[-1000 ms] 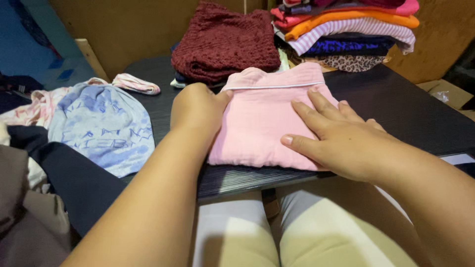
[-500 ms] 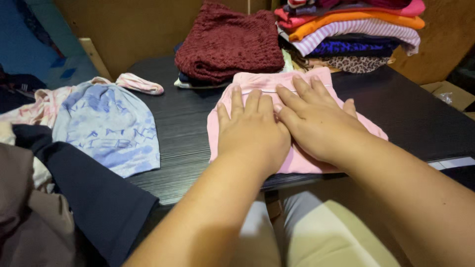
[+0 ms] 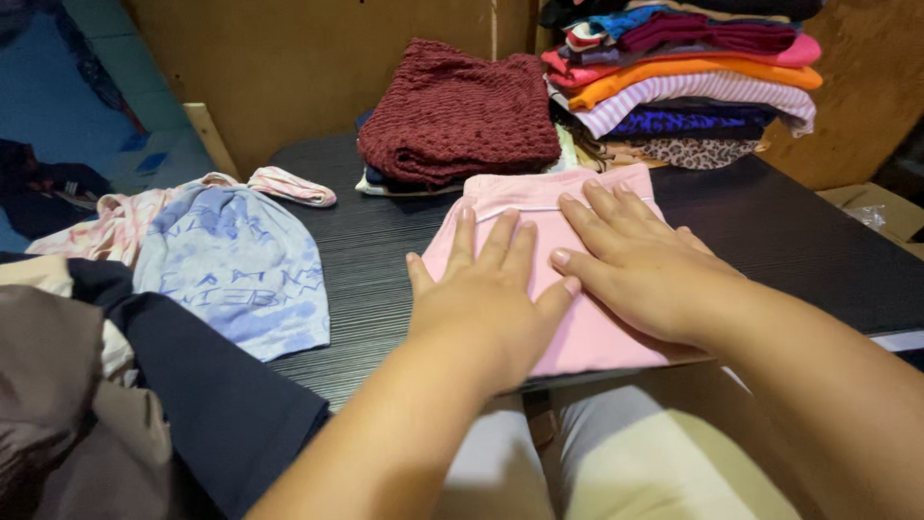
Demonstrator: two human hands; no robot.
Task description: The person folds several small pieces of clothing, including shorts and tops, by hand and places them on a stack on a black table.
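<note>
Hands, left hand (image 3: 486, 308) and right hand (image 3: 640, 274), are lying flat with fingers spread on the folded pink garment (image 3: 539, 217), pressing it smooth before the maroon knit (image 3: 457, 111).

Soft pink cloth (image 3: 539, 217), matt woodgrain table (image 3: 366, 260), chunky maroon knit (image 3: 452, 106)

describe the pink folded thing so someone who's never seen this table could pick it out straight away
Start at the dark wood-grain table. At its near edge, in front of the dark red knitted pile, lies the folded pink garment. The left hand and right hand both lie flat on it, and it is the only plain pale pink piece lying alone, not stacked.
</note>
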